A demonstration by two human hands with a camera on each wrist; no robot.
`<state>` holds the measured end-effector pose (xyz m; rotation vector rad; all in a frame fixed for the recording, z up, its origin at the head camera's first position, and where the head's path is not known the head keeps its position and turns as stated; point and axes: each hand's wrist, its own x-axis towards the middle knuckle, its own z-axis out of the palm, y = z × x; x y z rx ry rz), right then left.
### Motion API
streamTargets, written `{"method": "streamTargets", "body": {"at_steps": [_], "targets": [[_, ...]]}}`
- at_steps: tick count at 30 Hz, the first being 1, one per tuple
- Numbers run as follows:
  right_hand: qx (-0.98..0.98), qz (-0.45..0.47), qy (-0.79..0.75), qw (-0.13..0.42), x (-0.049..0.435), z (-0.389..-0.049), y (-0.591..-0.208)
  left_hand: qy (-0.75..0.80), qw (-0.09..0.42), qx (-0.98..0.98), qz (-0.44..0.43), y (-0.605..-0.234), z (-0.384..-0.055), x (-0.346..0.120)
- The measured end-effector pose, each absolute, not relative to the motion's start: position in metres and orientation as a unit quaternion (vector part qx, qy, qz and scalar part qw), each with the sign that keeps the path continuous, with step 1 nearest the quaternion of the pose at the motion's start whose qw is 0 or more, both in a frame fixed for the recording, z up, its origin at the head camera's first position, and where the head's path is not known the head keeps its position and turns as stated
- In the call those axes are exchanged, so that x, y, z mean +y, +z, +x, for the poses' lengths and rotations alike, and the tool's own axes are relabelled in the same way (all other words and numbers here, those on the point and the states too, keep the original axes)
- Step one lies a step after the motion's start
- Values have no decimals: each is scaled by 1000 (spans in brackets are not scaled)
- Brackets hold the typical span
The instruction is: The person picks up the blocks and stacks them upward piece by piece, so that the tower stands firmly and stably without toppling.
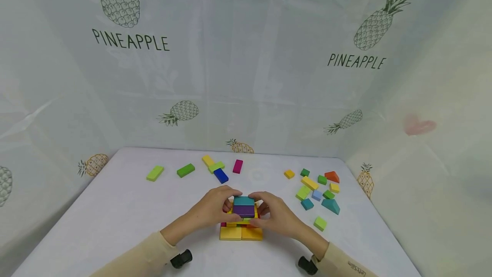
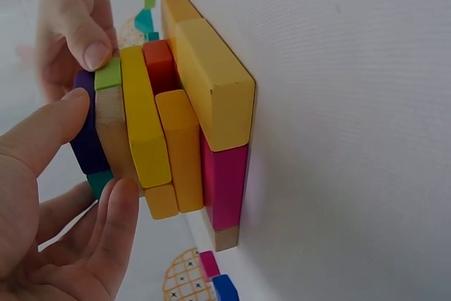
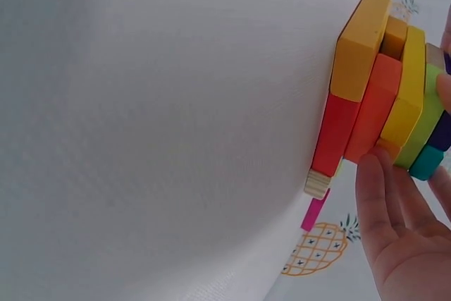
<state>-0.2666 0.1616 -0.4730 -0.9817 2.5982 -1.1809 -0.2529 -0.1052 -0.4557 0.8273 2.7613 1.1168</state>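
Sleeves (image 1: 134, 256) enter at 8 and 4 o'clock, taking the stack (image 1: 230, 234) as dial centre and 12 o'clock as away from the person. A black unit (image 1: 181, 258) sits at each wrist.

The stack stands on the table (image 1: 115, 217), at its near middle. Two base blocks (image 2: 229, 96) form its 6 o'clock face; behind them are a magenta block (image 2: 225, 185) on the 9 o'clock side and a red block (image 3: 337, 132) on the 3 o'clock side. The top layer comprises a purple block (image 1: 244, 211) and, at its 12 o'clock side, a teal block (image 1: 244, 200).

The left hand (image 1: 215, 205), at 9 o'clock, and the right hand (image 1: 278, 216), at 3 o'clock, pinch this pair at opposite ends. Each grip is parted by about the pair's depth: thumb at the purple block, fingers curled toward the teal block.

A lime block (image 1: 320, 223) lies at 3 o'clock. Beyond it, at 2 o'clock, are a teal wedge (image 1: 331, 206), a yellow bar (image 1: 309, 183) and a red wedge (image 1: 332, 177). At 11 o'clock lies a blue block (image 1: 221, 175); at 10, a green block (image 1: 186, 170). A pineapple-print sheet (image 1: 246, 76) hangs behind the table.
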Motion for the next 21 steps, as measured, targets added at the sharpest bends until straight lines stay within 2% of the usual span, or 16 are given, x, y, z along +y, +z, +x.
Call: {"method": "streamTargets", "body": {"at_steps": [21], "targets": [[870,-296,-388,60,157,-261,-469,362,38,892,267,-460,-255,-106]]}}
